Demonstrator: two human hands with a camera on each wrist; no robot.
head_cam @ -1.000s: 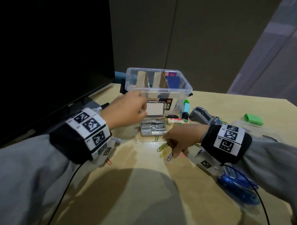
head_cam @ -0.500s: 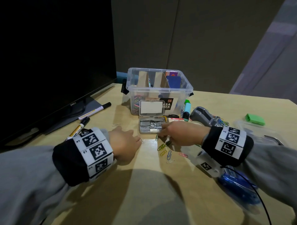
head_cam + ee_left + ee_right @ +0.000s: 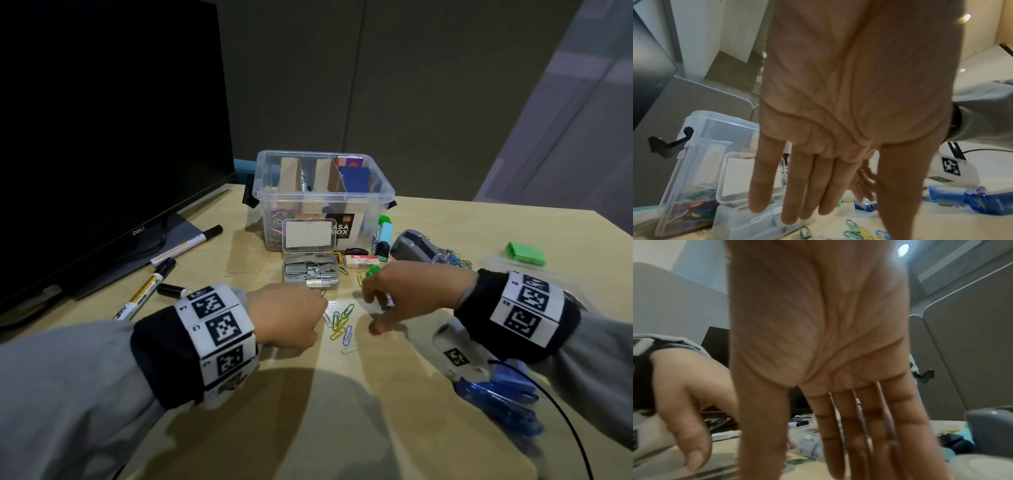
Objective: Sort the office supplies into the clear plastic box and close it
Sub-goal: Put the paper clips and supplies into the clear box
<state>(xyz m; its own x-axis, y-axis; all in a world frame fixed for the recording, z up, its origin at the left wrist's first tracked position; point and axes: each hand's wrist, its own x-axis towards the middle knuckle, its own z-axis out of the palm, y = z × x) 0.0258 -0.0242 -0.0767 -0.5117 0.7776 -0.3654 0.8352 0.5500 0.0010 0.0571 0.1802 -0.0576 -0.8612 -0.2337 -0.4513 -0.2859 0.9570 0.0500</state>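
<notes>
A clear plastic box [image 3: 322,202] stands open at the back of the wooden table [image 3: 376,428], with a small open case of staples [image 3: 310,270] just before it. Markers [image 3: 186,245] lie left by a dark monitor [image 3: 102,137]; a grey stapler [image 3: 416,246] sits right. Loose paper clips [image 3: 342,323] lie between both hands. The left hand [image 3: 286,317] hovers with straight fingers, holding nothing. The right hand [image 3: 407,291] has fingers extended downward, one fingertip touching the table near a pink clip.
</notes>
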